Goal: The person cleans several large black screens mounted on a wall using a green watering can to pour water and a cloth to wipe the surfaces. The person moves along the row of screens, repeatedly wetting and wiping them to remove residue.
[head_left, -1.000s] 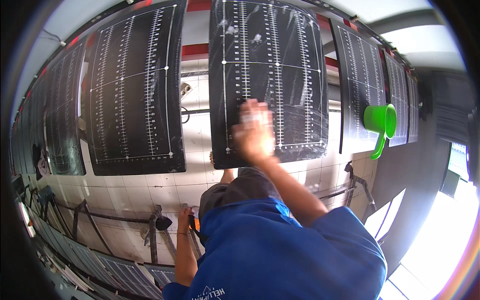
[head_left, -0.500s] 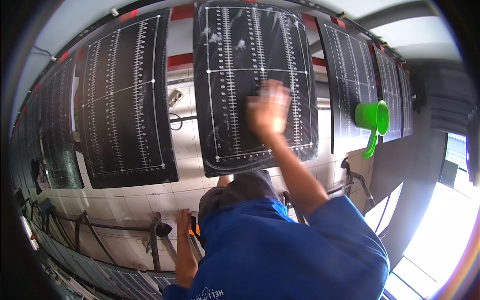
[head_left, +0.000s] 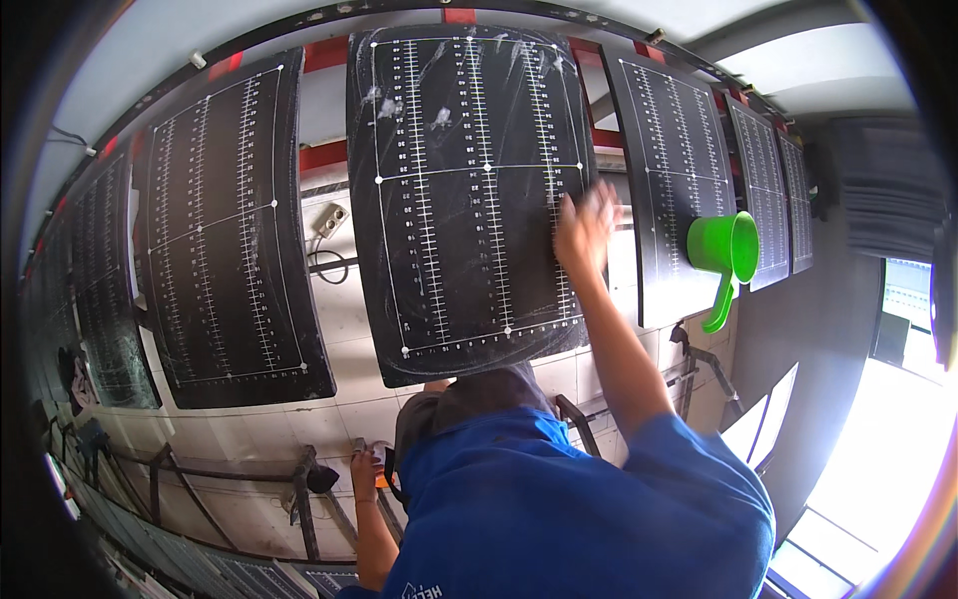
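Observation:
A black board (head_left: 449, 250) with white grid lines, scale marks and round white dots lies in front of me. Pale smears and white patches show on its far part. At the board's right edge is my right hand (head_left: 587, 232), fingers stretched out and slightly blurred, holding nothing; whether it touches the edge I cannot tell. My left hand (head_left: 366, 475) hangs low at my left side with its fingers curled. Right by it shows a small orange thing (head_left: 381, 480), partly hidden; what the hand grips is too small to make out.
A green dipper (head_left: 711, 245) with a handle sits on a similar black board (head_left: 659, 180) to the right. Another marked board (head_left: 225, 290) lies to the left, with several more beyond. Between boards show a socket block with a cable (head_left: 329, 222), red rails and dark metal frames (head_left: 304, 489).
My right hand has moved from the middle of the near half of the board to its right edge. The view has shifted, so the boards appear lower and further left.

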Available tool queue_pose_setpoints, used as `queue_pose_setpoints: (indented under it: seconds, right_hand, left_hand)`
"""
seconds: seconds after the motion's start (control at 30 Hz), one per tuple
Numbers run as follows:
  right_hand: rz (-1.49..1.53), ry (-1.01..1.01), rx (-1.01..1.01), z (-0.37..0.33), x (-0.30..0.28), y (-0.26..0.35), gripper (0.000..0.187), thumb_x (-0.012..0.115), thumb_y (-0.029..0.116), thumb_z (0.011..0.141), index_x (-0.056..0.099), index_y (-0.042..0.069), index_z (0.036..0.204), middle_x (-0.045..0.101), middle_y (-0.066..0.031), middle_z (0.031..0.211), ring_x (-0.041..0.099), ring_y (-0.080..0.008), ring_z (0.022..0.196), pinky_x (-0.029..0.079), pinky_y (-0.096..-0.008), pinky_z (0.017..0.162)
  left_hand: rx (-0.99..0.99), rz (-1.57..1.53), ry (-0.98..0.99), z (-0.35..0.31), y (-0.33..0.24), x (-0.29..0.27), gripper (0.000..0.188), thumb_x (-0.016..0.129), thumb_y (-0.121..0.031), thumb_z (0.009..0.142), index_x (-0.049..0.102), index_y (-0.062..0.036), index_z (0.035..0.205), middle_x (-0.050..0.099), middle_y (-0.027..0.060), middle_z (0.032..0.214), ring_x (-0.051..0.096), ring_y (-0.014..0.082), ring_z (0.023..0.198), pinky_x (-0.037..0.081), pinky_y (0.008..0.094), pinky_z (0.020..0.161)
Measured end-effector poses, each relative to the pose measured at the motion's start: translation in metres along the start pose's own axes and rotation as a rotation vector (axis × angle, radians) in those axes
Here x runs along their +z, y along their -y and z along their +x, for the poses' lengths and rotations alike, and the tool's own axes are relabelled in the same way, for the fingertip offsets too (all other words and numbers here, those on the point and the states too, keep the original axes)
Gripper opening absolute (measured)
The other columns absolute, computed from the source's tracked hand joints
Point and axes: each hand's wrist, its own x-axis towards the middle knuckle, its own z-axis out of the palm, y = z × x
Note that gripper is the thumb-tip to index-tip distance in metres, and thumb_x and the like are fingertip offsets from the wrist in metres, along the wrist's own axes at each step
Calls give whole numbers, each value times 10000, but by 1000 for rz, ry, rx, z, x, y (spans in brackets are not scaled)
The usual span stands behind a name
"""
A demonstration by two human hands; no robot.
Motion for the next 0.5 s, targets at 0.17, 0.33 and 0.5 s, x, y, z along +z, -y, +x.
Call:
queue_pose_setpoints:
  seconds: [0.17, 0.33, 0.5]
  right_hand:
    - [172, -404, -262, 60, -36, 209, 618, 454, 367, 1003, 416, -59, 1449, 366, -291, 1511, 282, -466, 1441, 200, -569, 1198]
    - [599, 360, -558, -87, -82, 130, 747, 530, 474, 962, 325, 44, 1537, 289, -141, 1610, 213, -341, 1509, 160, -492, 1232]
    - [352, -21, -10, 66, -6, 18, 683, 437, 360, 1020, 258, -57, 1531, 281, -278, 1579, 247, -468, 1466, 185, -532, 1212]
  left_hand:
    - [245, 212, 159, 21, -53, 30, 314, 473, -285, 1024, 613, -39, 1161, 656, 72, 866, 635, 152, 733, 515, 288, 625]
    - [166, 73, 37, 3, -100, 61, 322, 481, -299, 1014, 607, -42, 1161, 641, 65, 873, 627, 150, 716, 515, 289, 593]
    - [47, -23, -91, -17, 14, 35, 281, 496, -299, 989, 635, -57, 1020, 636, 51, 765, 624, 161, 652, 518, 310, 570]
